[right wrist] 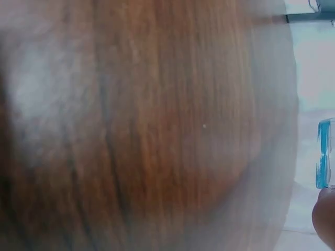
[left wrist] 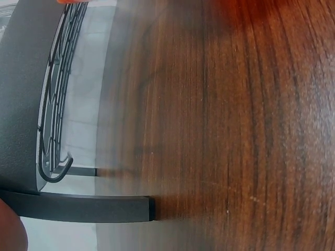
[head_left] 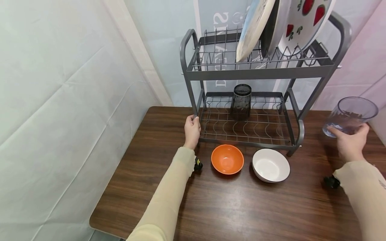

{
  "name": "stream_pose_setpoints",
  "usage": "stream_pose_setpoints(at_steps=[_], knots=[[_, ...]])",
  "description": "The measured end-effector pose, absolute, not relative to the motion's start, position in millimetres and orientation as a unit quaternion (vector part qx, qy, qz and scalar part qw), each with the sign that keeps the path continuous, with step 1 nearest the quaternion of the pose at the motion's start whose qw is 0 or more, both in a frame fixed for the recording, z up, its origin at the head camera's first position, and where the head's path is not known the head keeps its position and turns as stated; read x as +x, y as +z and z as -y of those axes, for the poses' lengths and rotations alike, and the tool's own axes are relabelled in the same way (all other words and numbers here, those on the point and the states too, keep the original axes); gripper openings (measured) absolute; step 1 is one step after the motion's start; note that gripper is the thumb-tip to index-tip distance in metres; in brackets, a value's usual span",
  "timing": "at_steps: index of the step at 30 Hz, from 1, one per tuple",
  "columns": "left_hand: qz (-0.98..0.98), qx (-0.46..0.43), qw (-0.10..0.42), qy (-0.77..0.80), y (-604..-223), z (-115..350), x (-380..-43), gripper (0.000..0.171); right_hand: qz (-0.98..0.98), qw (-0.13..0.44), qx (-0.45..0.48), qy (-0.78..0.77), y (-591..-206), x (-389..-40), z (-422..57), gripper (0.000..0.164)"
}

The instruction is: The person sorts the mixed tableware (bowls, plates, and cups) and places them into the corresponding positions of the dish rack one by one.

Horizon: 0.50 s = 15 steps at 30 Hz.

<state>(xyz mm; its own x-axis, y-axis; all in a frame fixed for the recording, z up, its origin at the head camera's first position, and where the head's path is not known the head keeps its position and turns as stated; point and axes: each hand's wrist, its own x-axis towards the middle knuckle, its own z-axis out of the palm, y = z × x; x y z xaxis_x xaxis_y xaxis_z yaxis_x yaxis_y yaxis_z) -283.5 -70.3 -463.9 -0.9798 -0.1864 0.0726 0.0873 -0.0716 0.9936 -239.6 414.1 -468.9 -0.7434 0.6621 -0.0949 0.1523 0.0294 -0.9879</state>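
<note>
My left hand (head_left: pixel 192 130) grips the front left post of a grey two-tier dish rack (head_left: pixel 259 74). In the left wrist view, the rack's foot (left wrist: pixel 120 208) stands on the wood, with a fingertip at the lower left corner. Over at the right, my right hand (head_left: pixel 352 142) holds a clear bluish drinking glass (head_left: pixel 346 117), its mouth facing up, beside the rack. Only the glass's blue-tinted base (right wrist: pixel 323 154) and a fingertip show in the right wrist view. On the lower tier a dark glass (head_left: pixel 241 103) stands upside down.
An orange bowl (head_left: pixel 227 160) and a white bowl with a dark rim (head_left: pixel 270 165) sit on the wooden table (head_left: pixel 235 211) in front of the rack. Several plates, one with strawberries (head_left: pixel 304 26), lean in the upper tier. Pale curtains (head_left: pixel 60 100) hang behind and left.
</note>
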Motion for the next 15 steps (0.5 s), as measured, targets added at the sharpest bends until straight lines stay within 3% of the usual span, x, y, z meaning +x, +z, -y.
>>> stream_pose_setpoints(at_steps=[9,15], knots=[[0.675,0.040,0.100,-0.730,-464,71,-282,0.028,0.610,0.263,-0.201,0.720,-447,-228,-409,0.077],[0.675,0.041,0.098,-0.730,-463,70,-281,0.032,0.499,0.345,-0.127,0.785,-425,-222,-390,0.076]])
